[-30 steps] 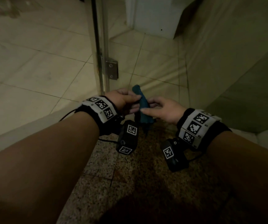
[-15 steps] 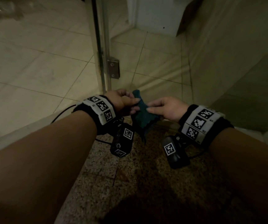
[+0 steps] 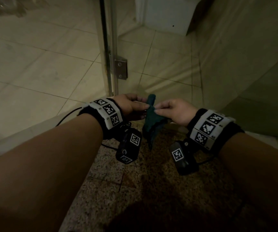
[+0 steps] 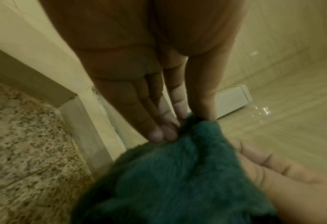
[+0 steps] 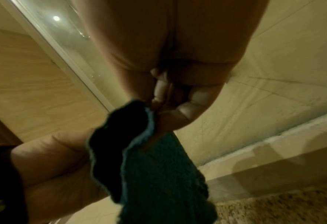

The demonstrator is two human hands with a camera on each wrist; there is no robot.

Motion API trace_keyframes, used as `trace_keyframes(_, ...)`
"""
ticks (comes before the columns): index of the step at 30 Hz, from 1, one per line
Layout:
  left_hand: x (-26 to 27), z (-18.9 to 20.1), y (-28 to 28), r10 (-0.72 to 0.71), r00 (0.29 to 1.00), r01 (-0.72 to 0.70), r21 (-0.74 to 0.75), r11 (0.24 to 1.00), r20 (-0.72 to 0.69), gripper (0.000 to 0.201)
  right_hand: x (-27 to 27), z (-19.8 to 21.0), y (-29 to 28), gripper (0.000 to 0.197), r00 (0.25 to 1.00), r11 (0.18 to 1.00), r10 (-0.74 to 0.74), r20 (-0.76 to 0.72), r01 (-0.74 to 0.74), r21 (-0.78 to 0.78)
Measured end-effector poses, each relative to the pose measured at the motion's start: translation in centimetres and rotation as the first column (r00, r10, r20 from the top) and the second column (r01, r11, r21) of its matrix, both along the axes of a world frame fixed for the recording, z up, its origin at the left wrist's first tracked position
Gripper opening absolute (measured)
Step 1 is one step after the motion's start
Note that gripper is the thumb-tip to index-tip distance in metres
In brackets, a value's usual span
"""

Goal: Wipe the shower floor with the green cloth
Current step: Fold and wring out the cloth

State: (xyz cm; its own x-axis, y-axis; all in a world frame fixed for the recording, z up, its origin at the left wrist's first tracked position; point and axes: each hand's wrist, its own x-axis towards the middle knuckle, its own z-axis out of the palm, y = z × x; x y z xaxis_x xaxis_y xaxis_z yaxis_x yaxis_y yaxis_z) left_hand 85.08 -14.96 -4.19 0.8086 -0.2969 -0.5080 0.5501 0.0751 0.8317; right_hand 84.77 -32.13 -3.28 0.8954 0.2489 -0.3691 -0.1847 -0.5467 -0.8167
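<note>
Both hands, left hand (image 3: 131, 106) and right hand (image 3: 176, 111), pinch the dark green terry cloth (image 3: 151, 121) mid-frame; wristbands (image 3: 108, 113) show only square coded markers.

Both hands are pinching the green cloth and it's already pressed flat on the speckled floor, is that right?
Not quite. Both the left hand and right hand do pinch the cloth, but the head view shows it hanging in the air above the speckled floor, not pressed flat on it.
</note>
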Motion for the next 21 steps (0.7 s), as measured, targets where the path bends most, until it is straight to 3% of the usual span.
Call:
trace_keyframes(5,0.3,-0.4,0.3,0.009,0.999,-0.011,-0.041,0.999,-0.044,0.024,-0.1,0.7,0.4,0.013,0.999,1.0,0.012,0.045,-0.013,0.021)
trace_keyframes(9,0.3,-0.3,0.4,0.057,0.998,-0.057,-0.011,0.998,-0.023,0.021,0.3,1.2,0.1,0.007,0.997,0.999,0.008,0.077,-0.011,0.036)
trace_keyframes(15,0.2,0.0,0.1,0.092,0.995,-0.094,-0.035,0.995,-0.04,0.02,0.5,0.9,-0.9,0.019,0.999,0.986,-0.029,-0.032,0.033,0.164)
trace_keyframes(18,0.1,0.1,0.1,0.063,0.998,-0.066,0.105,0.992,0.024,0.016,0.3,0.9,-1.4,0.02,0.992,0.962,-0.059,-0.112,0.087,0.257)
trace_keyframes(21,-0.1,-0.7,0.8,-0.039,0.999,0.027,0.292,0.956,0.035,0.032,0.3,1.0,-2.2,0.023,0.976,0.867,-0.118,-0.182,0.19,0.461)
